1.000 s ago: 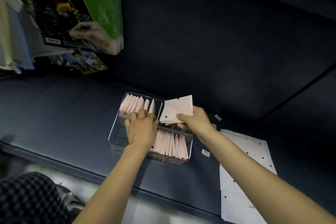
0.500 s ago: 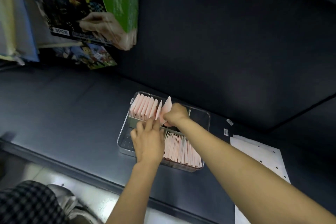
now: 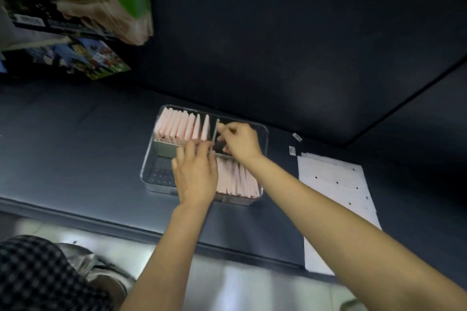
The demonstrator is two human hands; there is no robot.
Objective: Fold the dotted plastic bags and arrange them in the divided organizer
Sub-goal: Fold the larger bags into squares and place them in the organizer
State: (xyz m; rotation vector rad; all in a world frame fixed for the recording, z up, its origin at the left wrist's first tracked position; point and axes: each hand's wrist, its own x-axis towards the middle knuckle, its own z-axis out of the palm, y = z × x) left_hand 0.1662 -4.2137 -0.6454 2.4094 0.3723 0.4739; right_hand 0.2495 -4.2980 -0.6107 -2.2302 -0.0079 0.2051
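The clear divided organizer (image 3: 149, 171) sits on the dark table. Its far-left compartment holds a row of folded pink bags (image 3: 182, 126) standing on edge; the last one stands just left of the centre divider. The near-right compartment holds another row of folded bags (image 3: 237, 182). My left hand (image 3: 195, 174) lies over the organizer's middle, its straight fingers reaching to the cross divider. My right hand (image 3: 240, 141) hovers over the far-right compartment with loosely curled fingers, fingertips at the divider's top; I see nothing held in it. Unfolded white dotted bags (image 3: 336, 184) lie flat to the right.
Colourful product packages (image 3: 75, 7) hang or lean at the upper left, above the table. Two small labels (image 3: 293, 150) lie between the organizer and the flat bags. The table's front edge (image 3: 101, 222) runs just below the organizer. A dark wall rises behind.
My right hand carried a folded bag to the far-left compartment, stood it at the row's right end, and now sits right of the divider without it. My left hand stayed over the organizer.
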